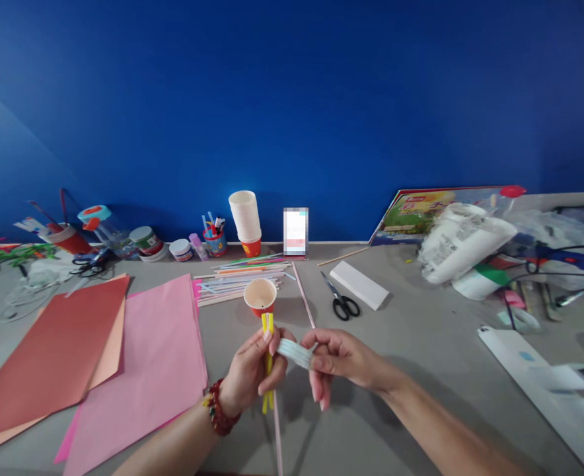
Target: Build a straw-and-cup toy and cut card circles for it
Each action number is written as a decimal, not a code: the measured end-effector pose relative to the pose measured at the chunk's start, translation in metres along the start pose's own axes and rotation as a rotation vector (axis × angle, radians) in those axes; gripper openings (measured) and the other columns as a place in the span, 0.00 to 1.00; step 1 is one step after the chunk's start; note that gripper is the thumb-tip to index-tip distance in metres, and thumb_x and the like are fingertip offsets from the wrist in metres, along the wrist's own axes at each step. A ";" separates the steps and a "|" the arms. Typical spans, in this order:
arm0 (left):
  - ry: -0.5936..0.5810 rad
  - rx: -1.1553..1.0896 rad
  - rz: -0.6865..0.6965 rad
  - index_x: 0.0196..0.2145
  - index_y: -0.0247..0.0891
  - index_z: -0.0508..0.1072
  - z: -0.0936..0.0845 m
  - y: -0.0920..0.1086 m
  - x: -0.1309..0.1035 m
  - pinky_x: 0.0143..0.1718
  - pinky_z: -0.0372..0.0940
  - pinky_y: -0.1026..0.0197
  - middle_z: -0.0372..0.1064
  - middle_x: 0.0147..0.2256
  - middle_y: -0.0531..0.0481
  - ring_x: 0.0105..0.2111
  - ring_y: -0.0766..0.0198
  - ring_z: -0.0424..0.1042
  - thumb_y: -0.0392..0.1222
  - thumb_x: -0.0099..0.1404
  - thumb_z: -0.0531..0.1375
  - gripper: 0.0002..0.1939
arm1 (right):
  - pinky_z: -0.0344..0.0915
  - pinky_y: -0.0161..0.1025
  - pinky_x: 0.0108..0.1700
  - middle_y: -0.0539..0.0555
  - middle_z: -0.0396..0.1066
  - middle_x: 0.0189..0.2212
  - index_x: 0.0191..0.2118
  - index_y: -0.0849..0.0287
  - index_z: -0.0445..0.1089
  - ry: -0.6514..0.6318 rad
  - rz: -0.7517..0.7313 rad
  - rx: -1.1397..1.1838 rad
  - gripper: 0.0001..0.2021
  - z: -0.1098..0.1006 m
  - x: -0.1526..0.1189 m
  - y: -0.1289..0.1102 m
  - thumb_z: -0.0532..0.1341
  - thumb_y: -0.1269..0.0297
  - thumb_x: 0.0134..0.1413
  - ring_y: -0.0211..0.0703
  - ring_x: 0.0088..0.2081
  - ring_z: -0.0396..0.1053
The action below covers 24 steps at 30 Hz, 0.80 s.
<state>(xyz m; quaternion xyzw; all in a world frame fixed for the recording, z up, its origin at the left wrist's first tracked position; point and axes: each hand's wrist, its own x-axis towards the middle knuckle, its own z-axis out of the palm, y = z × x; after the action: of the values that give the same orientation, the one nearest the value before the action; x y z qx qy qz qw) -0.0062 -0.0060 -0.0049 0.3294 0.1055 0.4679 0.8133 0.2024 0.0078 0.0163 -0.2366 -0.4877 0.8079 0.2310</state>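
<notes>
Near the front middle of the table, my left hand [257,363] pinches a small bundle of yellow strips [267,402] held upright, their ends showing above and below the fingers. My right hand [339,360] has its thumb and fingers closed on a pale roll of tape [296,354], which spans between both hands and touches my left fingers. A thin pink stick [277,439] shows below my left hand. Just beyond my hands stands a red paper cup [261,296] with its open top up. Black scissors [341,303] lie past my right hand.
Coloured straws [242,283] lie behind the cup. Pink paper [158,357] and red paper [64,350] cover the left. A folded white card [359,285] lies right of the scissors. Stacked cups [245,218] stand by the blue wall; plastic bags [460,244] clutter the right.
</notes>
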 end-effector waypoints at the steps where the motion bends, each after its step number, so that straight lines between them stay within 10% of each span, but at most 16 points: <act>1: 0.009 -0.052 -0.010 0.30 0.37 0.61 0.001 -0.001 0.001 0.11 0.44 0.72 0.65 0.33 0.53 0.10 0.82 0.50 0.44 0.73 0.48 0.14 | 0.70 0.34 0.25 0.54 0.79 0.25 0.42 0.60 0.62 -0.019 -0.022 0.009 0.19 0.001 0.000 0.000 0.64 0.50 0.57 0.41 0.21 0.76; 9: 0.055 -0.057 -0.073 0.31 0.39 0.63 -0.004 -0.008 0.000 0.12 0.45 0.72 0.54 0.17 0.61 0.09 0.77 0.43 0.46 0.74 0.47 0.14 | 0.60 0.27 0.15 0.47 0.73 0.16 0.40 0.60 0.63 0.091 -0.036 -0.032 0.21 -0.002 0.003 0.001 0.65 0.48 0.55 0.33 0.11 0.64; 18: 0.315 0.264 0.003 0.32 0.35 0.63 0.010 0.006 0.002 0.13 0.41 0.70 0.69 0.43 0.48 0.11 0.83 0.53 0.48 0.71 0.53 0.14 | 0.52 0.24 0.11 0.42 0.66 0.11 0.35 0.62 0.67 0.225 0.018 -0.211 0.21 -0.005 -0.002 -0.009 0.68 0.47 0.50 0.28 0.10 0.55; 24: 0.342 0.317 -0.127 0.31 0.36 0.63 0.015 0.022 0.005 0.13 0.38 0.70 0.62 0.26 0.57 0.11 0.81 0.48 0.50 0.70 0.55 0.15 | 0.46 0.23 0.10 0.40 0.61 0.10 0.32 0.61 0.66 0.241 0.050 -0.207 0.24 -0.006 -0.001 -0.008 0.67 0.43 0.47 0.27 0.10 0.53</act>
<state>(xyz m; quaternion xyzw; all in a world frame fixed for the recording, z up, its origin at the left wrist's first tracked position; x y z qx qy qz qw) -0.0108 -0.0009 0.0212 0.3617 0.3342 0.4424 0.7495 0.2083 0.0144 0.0213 -0.3664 -0.5310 0.7248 0.2419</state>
